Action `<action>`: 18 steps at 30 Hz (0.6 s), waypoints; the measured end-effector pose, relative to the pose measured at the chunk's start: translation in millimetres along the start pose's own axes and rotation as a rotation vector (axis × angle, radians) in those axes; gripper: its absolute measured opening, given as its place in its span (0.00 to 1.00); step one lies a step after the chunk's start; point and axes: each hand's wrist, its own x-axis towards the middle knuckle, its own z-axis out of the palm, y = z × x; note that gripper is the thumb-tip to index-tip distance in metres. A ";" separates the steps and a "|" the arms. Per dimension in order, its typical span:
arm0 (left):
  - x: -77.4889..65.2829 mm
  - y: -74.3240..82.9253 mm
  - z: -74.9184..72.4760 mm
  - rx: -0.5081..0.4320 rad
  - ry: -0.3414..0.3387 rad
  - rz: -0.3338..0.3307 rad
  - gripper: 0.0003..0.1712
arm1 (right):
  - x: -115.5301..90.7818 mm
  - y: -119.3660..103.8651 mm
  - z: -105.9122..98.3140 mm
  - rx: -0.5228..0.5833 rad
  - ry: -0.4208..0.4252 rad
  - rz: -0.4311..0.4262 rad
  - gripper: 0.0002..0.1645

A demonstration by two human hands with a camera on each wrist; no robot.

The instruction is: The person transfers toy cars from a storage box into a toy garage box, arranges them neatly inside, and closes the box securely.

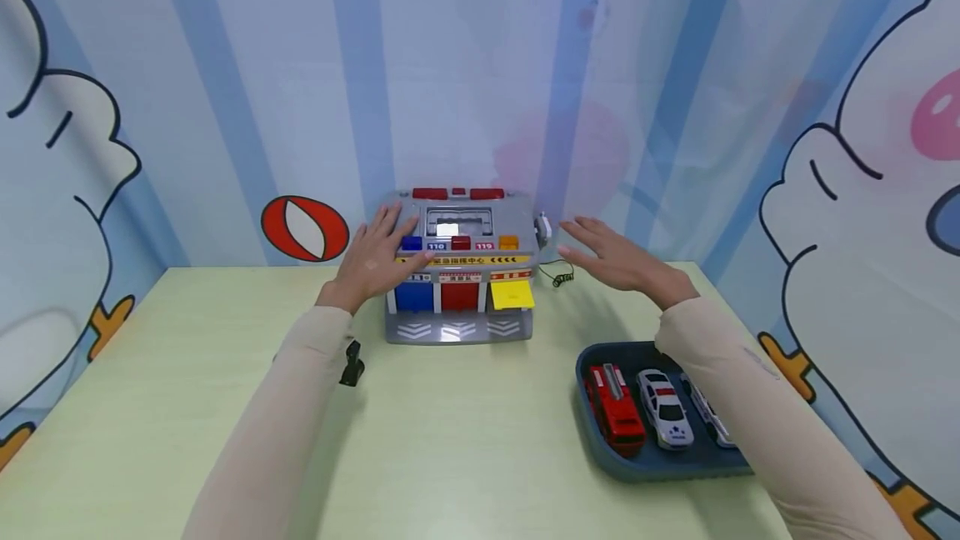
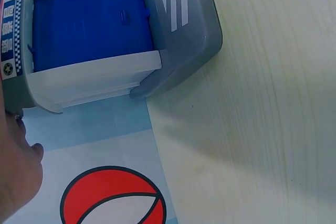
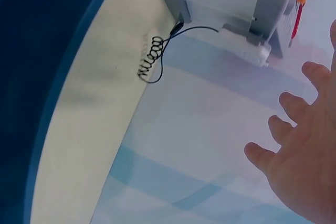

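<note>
A grey toy garage (image 1: 480,260) stands at the back of the table, with a row of three small doors. The blue door (image 1: 414,297) and red door (image 1: 459,297) are down, while the yellow door (image 1: 512,294) is swung outward. My left hand (image 1: 375,261) rests with spread fingers on the upper left side of the garage. Off its right side, my right hand (image 1: 618,255) hovers with straight fingers and holds nothing. Between that hand and the garage, a white toy handset (image 1: 544,230) hangs on the side; its black coiled cord (image 3: 152,55) shows in the right wrist view.
A dark blue tray (image 1: 600,463) sits at the right, below my right forearm. In it lie a red fire truck (image 1: 617,411), a white police car (image 1: 665,411) and another car (image 1: 708,415), partly hidden by the sleeve. A printed backdrop (image 1: 465,65) rises behind the table.
</note>
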 end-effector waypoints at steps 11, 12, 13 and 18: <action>0.0 -1.9 0.9 0.004 0.004 0.000 0.48 | -15.5 17.2 -4.5 0.033 0.002 0.005 0.43; 0.3 -1.8 0.9 0.001 0.004 0.002 0.48 | -16.9 18.4 -5.0 0.036 0.002 0.008 0.43; 0.4 -1.7 0.9 -0.001 0.003 0.004 0.48 | -18.5 19.4 -5.5 0.038 0.002 0.009 0.42; 0.6 -2.4 0.4 -0.001 0.003 0.008 0.48 | -27.4 26.4 -6.7 0.054 0.010 0.003 0.42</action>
